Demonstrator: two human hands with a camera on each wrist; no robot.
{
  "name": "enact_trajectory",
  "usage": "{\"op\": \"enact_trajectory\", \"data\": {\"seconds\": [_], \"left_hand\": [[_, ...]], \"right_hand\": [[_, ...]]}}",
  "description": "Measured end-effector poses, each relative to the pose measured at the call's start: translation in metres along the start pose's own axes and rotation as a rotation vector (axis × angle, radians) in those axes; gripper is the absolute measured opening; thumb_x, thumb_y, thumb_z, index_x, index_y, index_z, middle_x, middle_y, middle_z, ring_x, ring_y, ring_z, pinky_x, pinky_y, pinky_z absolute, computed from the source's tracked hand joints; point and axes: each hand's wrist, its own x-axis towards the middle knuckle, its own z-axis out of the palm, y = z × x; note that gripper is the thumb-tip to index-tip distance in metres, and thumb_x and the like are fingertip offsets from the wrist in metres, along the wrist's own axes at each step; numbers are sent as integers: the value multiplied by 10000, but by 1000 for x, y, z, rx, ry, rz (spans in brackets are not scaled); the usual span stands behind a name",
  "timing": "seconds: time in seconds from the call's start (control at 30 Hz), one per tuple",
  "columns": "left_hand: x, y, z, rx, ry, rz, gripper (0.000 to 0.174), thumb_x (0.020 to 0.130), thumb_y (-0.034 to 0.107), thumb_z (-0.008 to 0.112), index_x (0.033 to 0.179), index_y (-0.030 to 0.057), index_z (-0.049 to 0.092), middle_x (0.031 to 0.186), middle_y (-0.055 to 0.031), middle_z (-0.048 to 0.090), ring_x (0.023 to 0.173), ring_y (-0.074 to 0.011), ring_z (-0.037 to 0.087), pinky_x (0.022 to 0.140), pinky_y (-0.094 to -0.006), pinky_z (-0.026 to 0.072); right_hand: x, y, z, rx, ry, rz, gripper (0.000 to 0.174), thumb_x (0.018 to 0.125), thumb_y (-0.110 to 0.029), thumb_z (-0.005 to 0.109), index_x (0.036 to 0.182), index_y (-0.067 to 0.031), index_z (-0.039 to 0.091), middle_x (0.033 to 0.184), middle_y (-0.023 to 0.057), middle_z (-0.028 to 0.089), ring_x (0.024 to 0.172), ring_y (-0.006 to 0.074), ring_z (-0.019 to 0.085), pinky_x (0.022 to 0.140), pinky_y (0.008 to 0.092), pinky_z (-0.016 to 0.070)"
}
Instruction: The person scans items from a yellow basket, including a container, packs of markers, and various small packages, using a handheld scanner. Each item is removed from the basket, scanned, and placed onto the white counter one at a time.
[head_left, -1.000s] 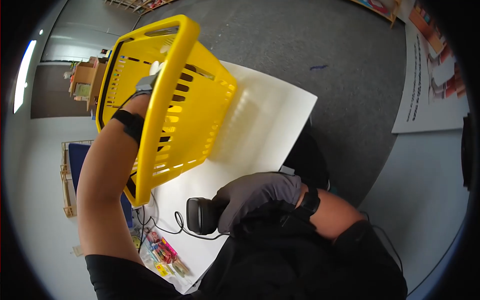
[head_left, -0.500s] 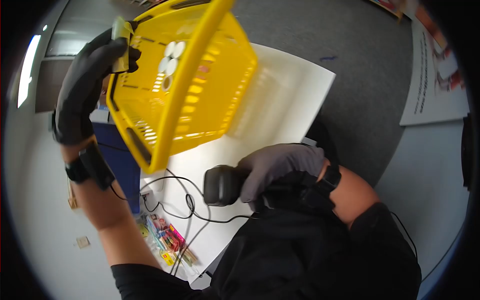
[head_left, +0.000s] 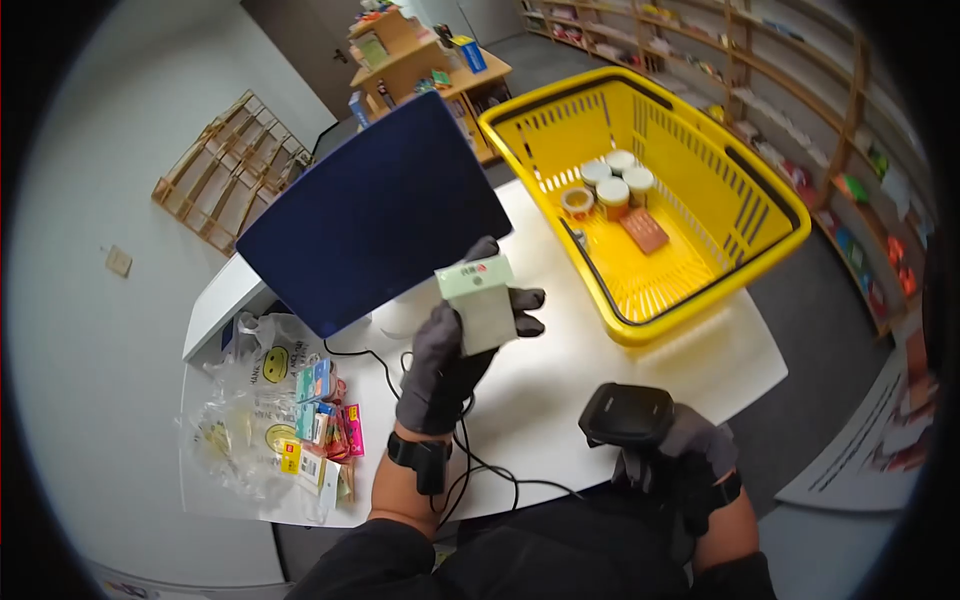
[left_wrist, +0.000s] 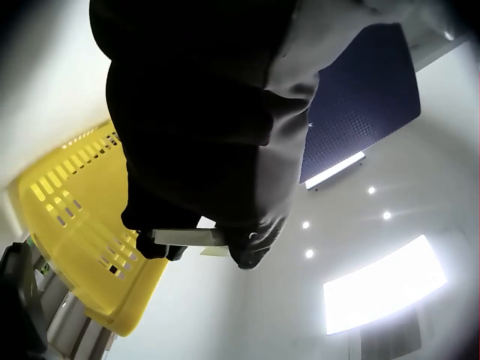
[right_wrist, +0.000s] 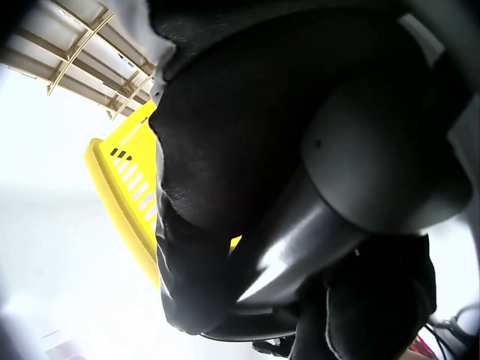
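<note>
In the head view my gloved left hand grips a small pale green box above the white table, between the monitor and the yellow basket. The box's edge shows between thumb and fingers in the left wrist view. My gloved right hand holds a black barcode scanner near the table's front edge; its handle fills the palm in the right wrist view. Inside the basket are several white-lidded jars, a tape roll and a reddish box.
A dark blue monitor stands at the table's back left. Clear plastic bags and several small packaged goods lie on the left. Black cables run across the white table. Wooden shelves line the far right.
The left hand has come out of the basket with the box and moved over the table. The head view has swung to the left. The right hand still holds the scanner.
</note>
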Motion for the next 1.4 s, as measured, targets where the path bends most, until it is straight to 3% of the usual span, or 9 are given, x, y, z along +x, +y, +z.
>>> {"op": "enact_trajectory", "data": {"seconds": [0.13,0.23,0.5,0.8,0.93,1.1,1.2,1.33,1.4], "left_hand": [[-23,-10,-15,-242,91,45,1048,909,560,764,1667,77,224,1289,-282,673,1200,-385,675,1021,-512,556],[-16,-9,-37,-296,-9,-10,1045,901,540,782,1666,81,239,1379,-299,629,1229,-383,667,1067,-519,531],[-20,-4,-51,-370,-136,-46,995,895,434,815,1645,38,294,1384,-236,635,1282,-340,641,1153,-479,477],[-21,-8,-44,-427,-199,-97,989,903,437,811,1642,32,294,1403,-234,626,1315,-325,621,1146,-455,486],[-23,-11,-44,-426,-165,-110,974,910,445,808,1634,27,309,1386,-237,633,1320,-320,620,1124,-435,507],[-33,6,-35,-470,-137,-19,925,908,393,825,1620,40,352,1332,-222,662,1241,-309,675,1087,-429,546],[-40,37,-6,-398,-136,66,824,924,277,803,1610,65,397,1335,-200,667,1213,-305,693,1091,-430,548],[-71,77,24,-38,99,242,833,843,146,778,1598,67,436,1358,-159,682,1262,-283,676,1116,-385,528],[-83,82,15,326,105,425,836,820,160,807,1579,63,468,1375,-158,680,1277,-270,670,1131,-378,514]], "right_hand": [[9,-1,23,49,120,71,780,689,-130,825,1388,103,572,1010,249,746,844,325,749,755,424,635],[40,-10,90,-295,493,-67,473,901,-240,711,1198,126,663,786,217,708,703,311,729,636,359,607],[95,-26,180,-620,764,58,539,1030,-390,605,1219,113,647,660,129,650,673,252,712,620,341,590],[116,-13,155,-527,677,-45,589,1073,-441,477,1191,109,651,671,131,646,567,245,654,772,374,598],[103,-8,145,-421,554,38,607,1055,-466,486,1215,99,637,745,159,676,548,241,638,724,385,599],[56,12,108,-413,611,140,713,1026,-529,446,1320,105,589,801,193,695,510,183,581,478,313,493],[43,15,99,-584,687,-15,866,973,-637,483,1345,141,560,666,113,594,623,261,616,636,344,541],[12,17,46,-560,612,53,846,972,-641,493,1340,116,588,722,141,649,651,270,618,611,341,523],[5,28,21,-606,703,-141,722,1018,-531,464,1349,100,582,869,166,690,638,247,641,568,323,514]]}}
